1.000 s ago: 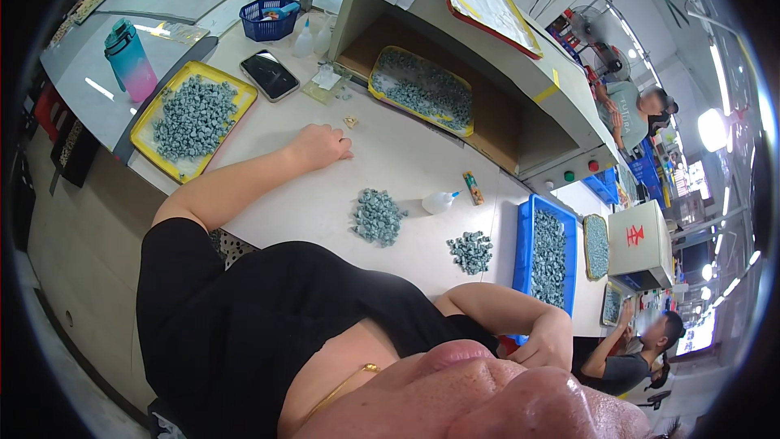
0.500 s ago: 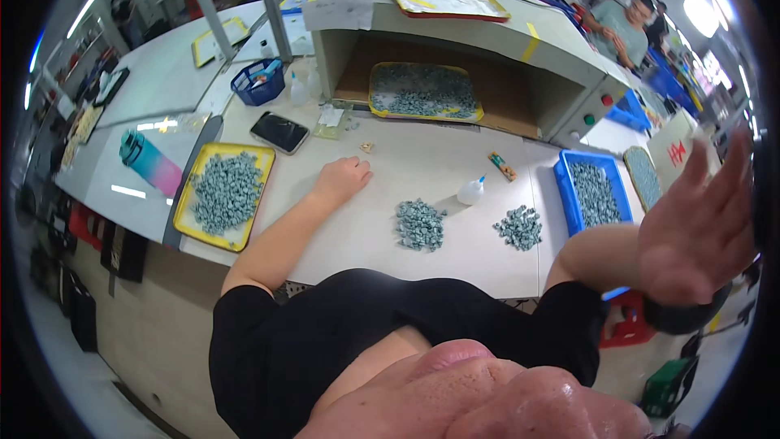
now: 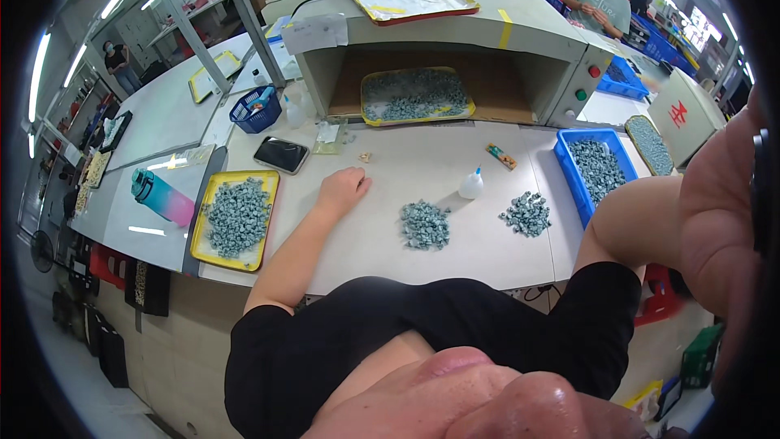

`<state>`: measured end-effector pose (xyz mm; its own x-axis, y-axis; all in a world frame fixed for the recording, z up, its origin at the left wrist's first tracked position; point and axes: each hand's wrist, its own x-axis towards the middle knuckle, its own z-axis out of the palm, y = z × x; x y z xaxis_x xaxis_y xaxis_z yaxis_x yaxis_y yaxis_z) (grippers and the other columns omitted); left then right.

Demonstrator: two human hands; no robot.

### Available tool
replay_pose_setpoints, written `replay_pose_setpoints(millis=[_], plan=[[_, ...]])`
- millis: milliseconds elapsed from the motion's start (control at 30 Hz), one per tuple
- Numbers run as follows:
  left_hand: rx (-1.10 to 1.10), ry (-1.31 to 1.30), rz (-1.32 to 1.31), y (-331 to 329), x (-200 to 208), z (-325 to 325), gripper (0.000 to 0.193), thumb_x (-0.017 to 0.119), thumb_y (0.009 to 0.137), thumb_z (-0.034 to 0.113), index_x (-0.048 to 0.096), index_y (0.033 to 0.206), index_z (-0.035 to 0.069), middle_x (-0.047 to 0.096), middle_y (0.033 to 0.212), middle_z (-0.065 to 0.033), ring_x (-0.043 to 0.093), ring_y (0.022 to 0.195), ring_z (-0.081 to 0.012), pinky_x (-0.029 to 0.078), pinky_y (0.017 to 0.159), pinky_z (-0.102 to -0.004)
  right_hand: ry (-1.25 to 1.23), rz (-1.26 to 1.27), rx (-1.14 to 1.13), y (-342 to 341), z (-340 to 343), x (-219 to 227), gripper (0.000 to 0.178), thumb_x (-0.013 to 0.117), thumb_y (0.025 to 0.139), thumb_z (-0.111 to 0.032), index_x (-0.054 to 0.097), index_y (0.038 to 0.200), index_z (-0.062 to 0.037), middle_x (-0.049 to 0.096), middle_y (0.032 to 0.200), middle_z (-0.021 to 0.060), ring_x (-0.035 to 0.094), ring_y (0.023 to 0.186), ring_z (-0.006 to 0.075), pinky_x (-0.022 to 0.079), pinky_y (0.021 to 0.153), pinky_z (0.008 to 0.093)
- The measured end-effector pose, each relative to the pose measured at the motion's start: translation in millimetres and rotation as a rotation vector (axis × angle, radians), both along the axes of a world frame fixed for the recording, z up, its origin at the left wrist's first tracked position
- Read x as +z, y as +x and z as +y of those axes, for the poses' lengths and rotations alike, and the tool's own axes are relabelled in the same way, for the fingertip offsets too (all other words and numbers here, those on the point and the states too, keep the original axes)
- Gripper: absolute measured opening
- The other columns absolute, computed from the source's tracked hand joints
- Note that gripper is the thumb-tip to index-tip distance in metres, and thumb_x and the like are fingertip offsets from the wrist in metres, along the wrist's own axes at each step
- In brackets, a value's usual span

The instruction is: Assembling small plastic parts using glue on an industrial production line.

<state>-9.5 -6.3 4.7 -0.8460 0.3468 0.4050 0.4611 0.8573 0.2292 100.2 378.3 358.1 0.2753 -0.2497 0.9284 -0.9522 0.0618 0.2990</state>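
My left hand [image 3: 344, 192] rests on the white worktop with its fingers curled in, and nothing shows in it. Just beyond it lie some tiny tan pieces [image 3: 365, 158] and a black-screened phone [image 3: 281, 154]. Close to the camera, my right hand [image 3: 723, 203] is raised at the right edge, palm showing and fingers apart; part of it is cut off. Between my arms sit two heaps of small grey-green pieces, a middle heap [image 3: 425, 225] and a right heap [image 3: 526, 214]. A white squeeze bottle [image 3: 471, 185] stands between them, near a small green-and-orange tube-like item [image 3: 501, 156].
Grey-green pieces fill a yellow-rimmed tray [image 3: 270, 219] at left and a blue bin [image 3: 627, 164] at right. Another yellow tray [image 3: 370, 119] lies inside the open box-like station [image 3: 561, 89]. A teal-pink bottle [image 3: 162, 197] and a blue basket [image 3: 253, 118] are leftward. A person [image 3: 600, 2] sits beyond.
The view has shifted. My right hand has come closer to the camera and partly left the picture at the right edge. My left hand stays on the worktop, fingers more curled.
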Motion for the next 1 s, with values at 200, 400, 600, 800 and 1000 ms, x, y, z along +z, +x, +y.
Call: replay_pose_setpoints(millis=[200, 400, 600, 800, 1000], plan=[[-0.004, 0.021, -0.028, 5, 0, -1, 0.022, 0.06, 0.085, 0.028, 0.056, 0.075, 0.008, 0.061, 0.077, -0.0101, 0.06, 0.072, -0.0307, 0.048, 0.062, -0.0427, -0.002, 0.032, -0.036, 1, -2, 0, 0.027, 0.052, 0.084, -0.006, 0.051, 0.111, -0.008, 0.053, 0.113, 0.0208, 0.058, 0.092, 0.0323, 0.051, 0.07, 0.0396], [0.042, 0.046, -0.053, 9, -3, -2, 0.023, 0.06, 0.085, 0.027, 0.056, 0.075, 0.007, 0.06, 0.074, -0.0108, 0.06, 0.072, -0.031, 0.047, 0.062, -0.0421, -0.01, 0.04, -0.08, 0, -13, -1, 0.026, 0.052, 0.082, -0.002, 0.052, 0.108, -0.0071, 0.055, 0.111, 0.0205, 0.059, 0.09, 0.0325, 0.052, 0.07, 0.0397], [0.029, 0.075, -0.059, 0, 1, -1, 0.024, 0.059, 0.085, 0.028, 0.056, 0.075, 0.006, 0.06, 0.074, -0.0113, 0.06, 0.071, -0.0314, 0.047, 0.062, -0.0415, -0.013, 0.019, -0.101, -5, -20, -9, 0.026, 0.053, 0.08, 0.001, 0.053, 0.106, -0.0061, 0.056, 0.109, 0.0201, 0.06, 0.089, 0.0327, 0.052, 0.071, 0.0397], [0.022, 0.055, -0.053, 3, 7, 0, 0.024, 0.059, 0.086, 0.029, 0.057, 0.076, 0.006, 0.061, 0.077, -0.0112, 0.06, 0.074, -0.0309, 0.048, 0.063, -0.0413, -0.033, 0.027, -0.127, -2, -33, -13, 0.026, 0.053, 0.079, 0.004, 0.054, 0.103, -0.0051, 0.058, 0.107, 0.0198, 0.061, 0.088, 0.0329, 0.052, 0.072, 0.0398], [0.003, 0.059, -0.07, 1, -1, -2, 0.022, 0.059, 0.085, 0.028, 0.056, 0.077, 0.007, 0.06, 0.076, -0.0105, 0.06, 0.074, -0.0307, 0.049, 0.063, -0.0416, -0.083, 0.023, -0.186, 1, -46, -42, 0.027, 0.054, 0.077, 0.008, 0.055, 0.101, -0.0041, 0.059, 0.104, 0.0195, 0.062, 0.087, 0.033, 0.052, 0.072, 0.0398]])
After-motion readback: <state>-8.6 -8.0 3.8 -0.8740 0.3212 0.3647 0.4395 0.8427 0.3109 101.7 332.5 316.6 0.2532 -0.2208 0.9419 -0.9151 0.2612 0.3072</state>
